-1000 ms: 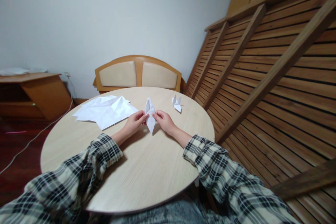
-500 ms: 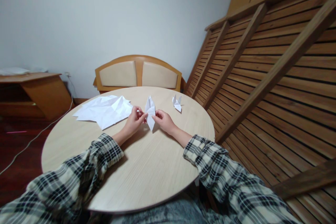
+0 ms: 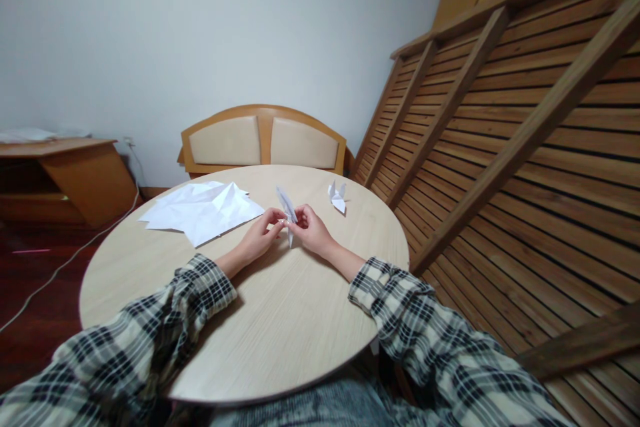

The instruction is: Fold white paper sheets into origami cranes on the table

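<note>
A folded piece of white paper (image 3: 285, 201) is held over the middle of the table, seen nearly edge-on. My left hand (image 3: 263, 229) pinches it from the left, thumb and fingertips closed on its middle. From the other side my right hand (image 3: 310, 230) grips it too, its fingers curled behind the fold. The fingertips of both hands meet at the paper and partly cover it. Farther right stands a small finished-looking white origami figure (image 3: 337, 197) with upright points, apart from my hands.
Creased white paper sheets (image 3: 200, 210) lie spread at the left of the round table (image 3: 280, 320). Behind it stands a padded wooden headboard (image 3: 225, 140). A slatted wooden frame (image 3: 480, 147) leans along the right. At far left are a desk (image 3: 85, 173) and a cable (image 3: 75, 257).
The folded paper has turned from facing me broadly to nearly edge-on. My left hand has moved slightly right, bringing its fingertips against those of my right hand.
</note>
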A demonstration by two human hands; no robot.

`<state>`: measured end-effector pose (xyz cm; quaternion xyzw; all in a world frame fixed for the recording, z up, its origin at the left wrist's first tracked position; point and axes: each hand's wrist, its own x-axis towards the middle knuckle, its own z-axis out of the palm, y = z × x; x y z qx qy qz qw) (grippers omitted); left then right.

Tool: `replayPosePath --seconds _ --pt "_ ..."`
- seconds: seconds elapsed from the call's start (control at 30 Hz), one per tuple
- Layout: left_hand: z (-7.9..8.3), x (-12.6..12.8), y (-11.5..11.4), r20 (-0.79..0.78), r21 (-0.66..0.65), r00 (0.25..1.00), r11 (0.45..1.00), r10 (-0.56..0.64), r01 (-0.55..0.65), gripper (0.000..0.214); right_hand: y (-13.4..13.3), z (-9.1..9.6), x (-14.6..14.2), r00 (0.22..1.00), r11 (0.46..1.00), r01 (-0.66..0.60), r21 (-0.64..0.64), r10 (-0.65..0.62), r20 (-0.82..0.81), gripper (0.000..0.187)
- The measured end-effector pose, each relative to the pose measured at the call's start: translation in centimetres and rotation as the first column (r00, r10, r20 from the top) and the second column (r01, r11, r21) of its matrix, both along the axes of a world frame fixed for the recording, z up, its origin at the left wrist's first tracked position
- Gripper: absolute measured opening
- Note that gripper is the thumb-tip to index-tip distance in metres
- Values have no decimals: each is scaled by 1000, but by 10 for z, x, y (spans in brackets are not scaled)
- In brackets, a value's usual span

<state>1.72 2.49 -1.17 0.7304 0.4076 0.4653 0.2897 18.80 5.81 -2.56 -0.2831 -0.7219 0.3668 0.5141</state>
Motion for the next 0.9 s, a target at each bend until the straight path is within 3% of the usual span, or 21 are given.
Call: replayPosePath --seconds 0.13,0.4,0.9 --pt "2 2 -2 53 -71 998 996 -43 47 30 -4 2 0 999 1000 -28 2 28 42 26" --pt "-5 -2 6 59 -34 998 999 2 0 25 -6 1 1 994 996 -83 15 82 73 22" --pt "-4 -1 4 -1 24 998 998 57 -57 21 -9 12 5 995 991 98 92 -98 -10 30"
